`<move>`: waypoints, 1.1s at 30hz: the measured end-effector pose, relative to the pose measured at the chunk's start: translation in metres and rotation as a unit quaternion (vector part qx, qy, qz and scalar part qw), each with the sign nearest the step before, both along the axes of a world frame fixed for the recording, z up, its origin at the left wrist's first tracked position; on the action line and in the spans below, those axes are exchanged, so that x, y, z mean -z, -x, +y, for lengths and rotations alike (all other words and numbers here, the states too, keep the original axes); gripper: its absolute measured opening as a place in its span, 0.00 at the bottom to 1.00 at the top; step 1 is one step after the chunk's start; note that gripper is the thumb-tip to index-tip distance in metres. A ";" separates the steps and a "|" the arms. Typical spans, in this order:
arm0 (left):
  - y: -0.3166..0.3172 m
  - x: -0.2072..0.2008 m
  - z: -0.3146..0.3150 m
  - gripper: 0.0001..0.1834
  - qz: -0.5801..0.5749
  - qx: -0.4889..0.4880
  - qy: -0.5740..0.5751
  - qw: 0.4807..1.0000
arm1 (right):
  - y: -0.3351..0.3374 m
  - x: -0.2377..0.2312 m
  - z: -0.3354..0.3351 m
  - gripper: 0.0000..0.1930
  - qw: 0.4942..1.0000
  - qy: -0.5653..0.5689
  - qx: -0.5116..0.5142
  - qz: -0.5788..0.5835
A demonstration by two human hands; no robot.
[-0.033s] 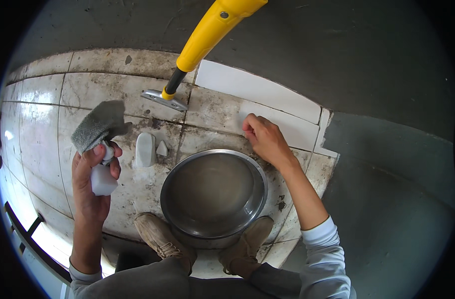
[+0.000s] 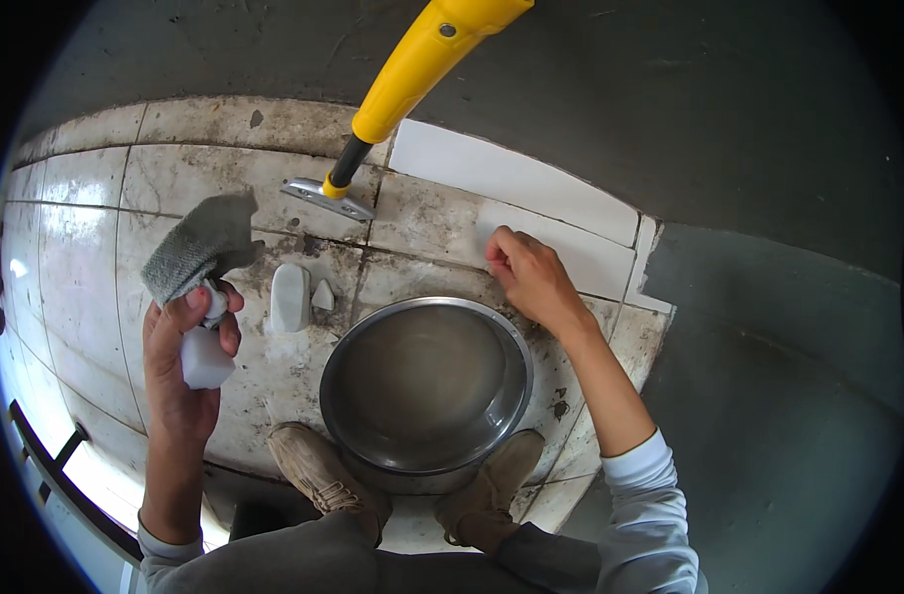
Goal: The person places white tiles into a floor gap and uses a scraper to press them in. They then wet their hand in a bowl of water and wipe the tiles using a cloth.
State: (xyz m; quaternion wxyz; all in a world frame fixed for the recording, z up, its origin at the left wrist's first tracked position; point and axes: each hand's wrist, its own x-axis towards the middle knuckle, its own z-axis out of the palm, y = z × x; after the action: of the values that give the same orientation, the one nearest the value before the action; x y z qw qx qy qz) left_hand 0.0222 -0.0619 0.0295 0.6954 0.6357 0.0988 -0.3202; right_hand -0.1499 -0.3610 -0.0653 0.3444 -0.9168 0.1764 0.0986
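My left hand (image 2: 173, 361) is closed around a grey, rumpled cloth (image 2: 200, 247) and a small white block (image 2: 206, 358), both held above the tiles on the left. The cloth sticks up past my fingertips; the block shows under them. On the right, my right hand (image 2: 536, 279) is curled closed over the edge of a clean white tile patch (image 2: 571, 247). Whatever its fingers may hold is hidden. Between my hands a round metal basin (image 2: 325, 396) contains cloudy water.
A yellow-handled scraper (image 2: 398, 84) stands with its metal blade on the stained tiles (image 2: 244, 183). A whitish rounded block (image 2: 291, 297) and a small broken chip (image 2: 322, 295) lie left of the basin. My shoes (image 2: 318, 465) flank its near side. Dark grey floor (image 2: 769, 327) extends right.
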 end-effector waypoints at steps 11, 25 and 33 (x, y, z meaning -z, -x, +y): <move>0.000 -0.003 0.000 0.14 0.010 0.008 0.007 1.000 | -0.004 -0.003 -0.001 0.08 1.000 -0.003 -0.003 0.012; 0.001 0.001 0.007 0.15 -0.005 -0.007 -0.011 1.000 | -0.010 0.004 0.007 0.08 1.000 0.007 0.006 -0.025; -0.002 0.005 0.016 0.15 -0.005 -0.016 -0.023 1.000 | 0.015 -0.059 0.015 0.12 0.985 0.026 0.041 -0.168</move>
State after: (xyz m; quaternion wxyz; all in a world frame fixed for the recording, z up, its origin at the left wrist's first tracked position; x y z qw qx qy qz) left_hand 0.0242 -0.0460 0.0248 0.6859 0.6517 0.1126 -0.3037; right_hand -0.1646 -0.3456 -0.0067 0.3490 -0.9210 0.1557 -0.0759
